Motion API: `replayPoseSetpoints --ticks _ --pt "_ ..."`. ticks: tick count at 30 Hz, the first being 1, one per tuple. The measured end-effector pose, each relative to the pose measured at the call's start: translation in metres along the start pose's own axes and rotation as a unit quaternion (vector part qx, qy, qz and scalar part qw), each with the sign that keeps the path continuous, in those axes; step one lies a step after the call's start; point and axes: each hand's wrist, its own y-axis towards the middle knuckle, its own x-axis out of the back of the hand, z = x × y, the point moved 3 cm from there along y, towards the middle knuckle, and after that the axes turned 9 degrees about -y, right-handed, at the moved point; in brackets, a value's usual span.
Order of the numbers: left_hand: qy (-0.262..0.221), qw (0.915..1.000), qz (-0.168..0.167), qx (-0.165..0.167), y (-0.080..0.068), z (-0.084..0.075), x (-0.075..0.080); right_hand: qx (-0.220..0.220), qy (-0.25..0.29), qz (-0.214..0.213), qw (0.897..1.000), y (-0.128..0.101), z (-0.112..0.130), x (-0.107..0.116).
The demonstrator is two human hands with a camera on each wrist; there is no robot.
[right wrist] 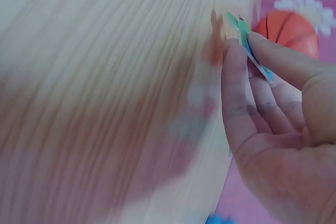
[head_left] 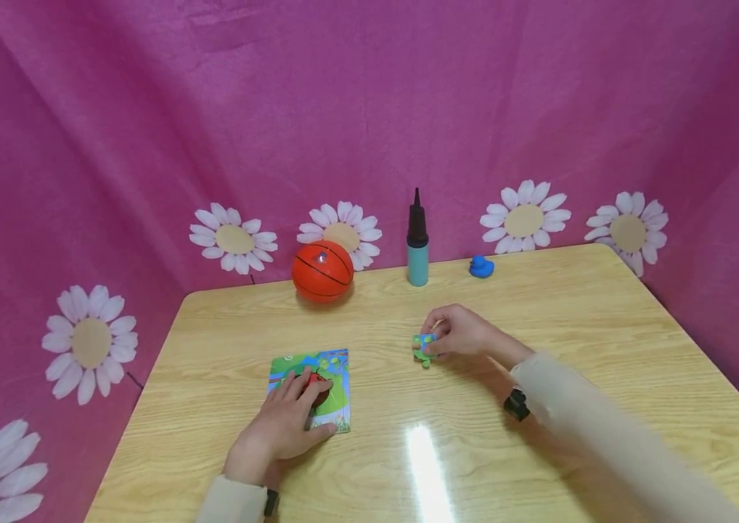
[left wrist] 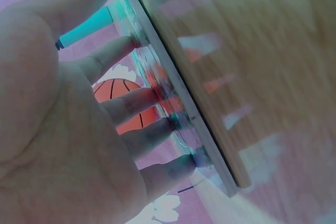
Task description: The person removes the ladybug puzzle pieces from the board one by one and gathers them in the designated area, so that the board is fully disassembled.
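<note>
Passable between left hand [head_left: 287,423] and right hand [head_left: 465,331] across wood-grain tabletop [head_left: 377,392], partly blocked behind by basketball [head_left: 322,272], balloon pump [head_left: 418,258], rubber duck [head_left: 482,267].

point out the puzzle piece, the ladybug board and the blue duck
Puzzle piece [head_left: 419,348]: head view, on its printed blue and green face.
Ladybug board [head_left: 339,396]: head view, on the uncovered green part right of the ladybug.
Blue duck [head_left: 482,269]: head view, on the middle of its body.
</note>
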Motion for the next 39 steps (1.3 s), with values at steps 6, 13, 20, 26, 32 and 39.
replayPoseSetpoints --ticks 6,13,20,26,32,39 --pt "-0.008 1.0000 0.002 0.005 -0.001 0.002 -0.002 -0.015 -0.026 -0.017 0.999 -0.028 -0.037 0.034" --pt "-0.013 0.9998 0.007 0.009 -0.002 0.002 -0.003 -0.022 -0.072 -0.043 0.996 -0.054 -0.066 0.066" --pt "-0.012 0.9999 0.003 0.009 -0.002 0.001 -0.001 -0.055 -0.117 -0.059 0.990 -0.060 -0.081 0.079" --pt "-0.015 0.9999 0.002 0.006 -0.001 0.000 -0.002 -0.044 -0.134 -0.058 0.988 -0.058 -0.083 0.080" --pt "-0.016 0.9999 -0.002 -0.003 -0.002 0.000 -0.001 -0.042 -0.143 -0.053 0.987 -0.057 -0.083 0.080" --pt "-0.011 0.9999 -0.007 -0.006 -0.001 -0.001 0.001 -0.020 -0.209 -0.104 0.972 -0.052 -0.072 0.079"
